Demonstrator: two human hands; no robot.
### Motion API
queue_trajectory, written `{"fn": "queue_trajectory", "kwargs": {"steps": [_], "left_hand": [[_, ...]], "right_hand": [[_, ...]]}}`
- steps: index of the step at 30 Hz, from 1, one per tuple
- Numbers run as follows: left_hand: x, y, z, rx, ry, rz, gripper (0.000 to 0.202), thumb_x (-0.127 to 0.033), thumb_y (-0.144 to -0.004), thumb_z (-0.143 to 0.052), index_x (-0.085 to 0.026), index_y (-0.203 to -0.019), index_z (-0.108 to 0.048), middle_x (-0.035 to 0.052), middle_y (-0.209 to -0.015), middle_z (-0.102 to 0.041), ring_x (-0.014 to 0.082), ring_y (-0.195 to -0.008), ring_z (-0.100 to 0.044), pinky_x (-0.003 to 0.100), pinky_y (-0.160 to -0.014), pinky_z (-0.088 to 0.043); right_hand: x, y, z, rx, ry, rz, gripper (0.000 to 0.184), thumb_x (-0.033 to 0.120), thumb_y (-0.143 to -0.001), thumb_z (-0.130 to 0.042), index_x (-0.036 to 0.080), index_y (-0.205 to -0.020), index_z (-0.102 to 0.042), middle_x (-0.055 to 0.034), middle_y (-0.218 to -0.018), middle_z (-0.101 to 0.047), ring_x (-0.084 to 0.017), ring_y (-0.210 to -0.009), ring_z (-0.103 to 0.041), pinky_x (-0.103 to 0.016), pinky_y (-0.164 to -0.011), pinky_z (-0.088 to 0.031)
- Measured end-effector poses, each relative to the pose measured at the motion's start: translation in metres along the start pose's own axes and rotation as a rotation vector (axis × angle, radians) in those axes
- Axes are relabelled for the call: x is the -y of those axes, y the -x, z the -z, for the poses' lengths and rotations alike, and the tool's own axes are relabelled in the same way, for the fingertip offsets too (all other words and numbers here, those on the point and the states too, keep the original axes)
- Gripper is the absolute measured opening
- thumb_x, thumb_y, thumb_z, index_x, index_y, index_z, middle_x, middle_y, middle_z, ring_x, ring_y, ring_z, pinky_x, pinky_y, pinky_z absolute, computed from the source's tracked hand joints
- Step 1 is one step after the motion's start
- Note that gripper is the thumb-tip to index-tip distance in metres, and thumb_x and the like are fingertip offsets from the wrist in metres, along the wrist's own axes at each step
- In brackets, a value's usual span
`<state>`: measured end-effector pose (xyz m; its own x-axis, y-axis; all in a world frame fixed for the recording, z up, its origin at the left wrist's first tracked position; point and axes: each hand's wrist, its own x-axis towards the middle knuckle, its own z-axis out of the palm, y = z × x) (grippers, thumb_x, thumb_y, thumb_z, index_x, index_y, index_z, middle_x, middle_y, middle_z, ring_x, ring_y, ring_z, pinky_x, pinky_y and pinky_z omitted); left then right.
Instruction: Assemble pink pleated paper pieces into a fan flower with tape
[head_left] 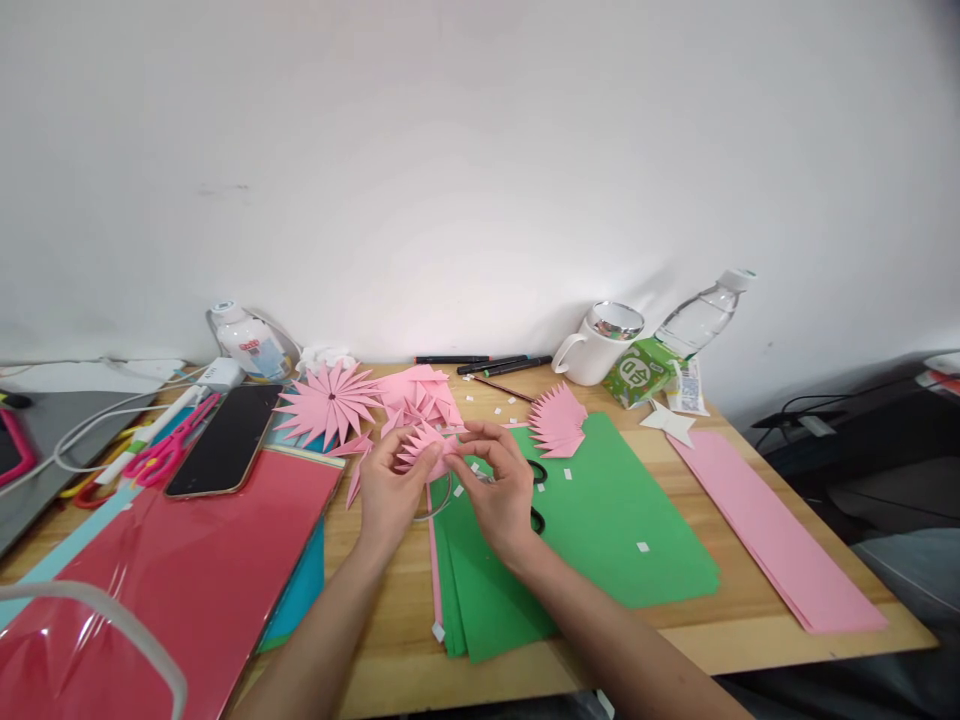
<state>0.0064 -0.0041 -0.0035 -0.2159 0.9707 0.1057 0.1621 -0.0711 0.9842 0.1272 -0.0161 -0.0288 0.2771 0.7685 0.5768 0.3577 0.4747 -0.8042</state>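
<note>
My left hand (pixel 395 490) and my right hand (pixel 496 487) meet over the left edge of a stack of green paper (pixel 592 530). Between them is a small pink pleated paper fan (pixel 421 447) with pointed tips, pinched by the fingers of both hands. Behind my hands lie loose folded pink paper pieces (pixel 420 395) and a round pink paper pinwheel (pixel 330 397). Another pink pleated fan (pixel 559 420) rests at the green stack's far edge. Black-handled scissors (pixel 538 520) are partly hidden by my right hand. Small white paper bits (pixel 568 474) are scattered about.
Left are a phone (pixel 225 440), pink scissors (pixel 171 442) and a red paper pack (pixel 187 560). Markers (pixel 451 359), a white mug (pixel 596 345), a green box (pixel 641 372) and a bottle (pixel 703 312) stand or lie near the wall. Pink strips (pixel 776 535) lie right.
</note>
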Motion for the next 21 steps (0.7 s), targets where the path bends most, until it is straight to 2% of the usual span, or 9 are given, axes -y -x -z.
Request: {"fn": "queue_trajectory", "kwargs": {"steps": [5,14,17,21], "left_hand": [[0.0003,0.0003,0.0003,0.003,0.004,-0.013,0.027,-0.035,-0.065,-0.072,-0.015,-0.082,-0.064,-0.0009,-0.069,-0.061,0.0123,-0.061,-0.055,0.021,-0.054,-0.045],[-0.0066,0.0015,-0.0007,0.024,0.007,-0.057,0.02,-0.033,-0.065,-0.07,-0.016,-0.076,-0.065,-0.0015,-0.066,-0.063,0.0126,-0.059,-0.058,0.021,-0.055,-0.047],[-0.008,0.0015,-0.0011,0.029,0.002,-0.06,0.018,-0.031,-0.065,-0.071,-0.017,-0.074,-0.064,-0.002,-0.064,-0.063,0.0125,-0.058,-0.058,0.021,-0.054,-0.047],[-0.0049,0.0014,-0.0007,0.031,-0.009,-0.059,0.019,-0.03,-0.067,-0.07,-0.016,-0.077,-0.065,-0.0011,-0.068,-0.064,0.0125,-0.061,-0.058,0.021,-0.056,-0.047]], "right_hand": [[-0.0005,0.0016,-0.0005,0.011,-0.013,0.055,0.007,0.015,-0.081,-0.067,0.021,-0.081,-0.07,-0.0071,-0.097,-0.063,-0.019,-0.088,-0.064,-0.035,-0.078,-0.053],[-0.0022,0.0004,-0.0002,0.088,0.05,0.044,0.009,0.014,-0.083,-0.062,0.02,-0.079,-0.066,-0.0079,-0.098,-0.06,-0.02,-0.094,-0.061,-0.036,-0.082,-0.051],[-0.0023,0.0008,0.0003,0.086,0.038,0.005,0.008,0.015,-0.082,-0.063,0.021,-0.077,-0.067,-0.0072,-0.096,-0.06,-0.02,-0.094,-0.061,-0.036,-0.082,-0.051],[-0.0011,0.0014,0.0008,0.017,-0.071,-0.117,0.005,0.018,-0.077,-0.07,0.02,-0.073,-0.068,-0.0063,-0.095,-0.061,-0.02,-0.09,-0.062,-0.036,-0.08,-0.051]]}}
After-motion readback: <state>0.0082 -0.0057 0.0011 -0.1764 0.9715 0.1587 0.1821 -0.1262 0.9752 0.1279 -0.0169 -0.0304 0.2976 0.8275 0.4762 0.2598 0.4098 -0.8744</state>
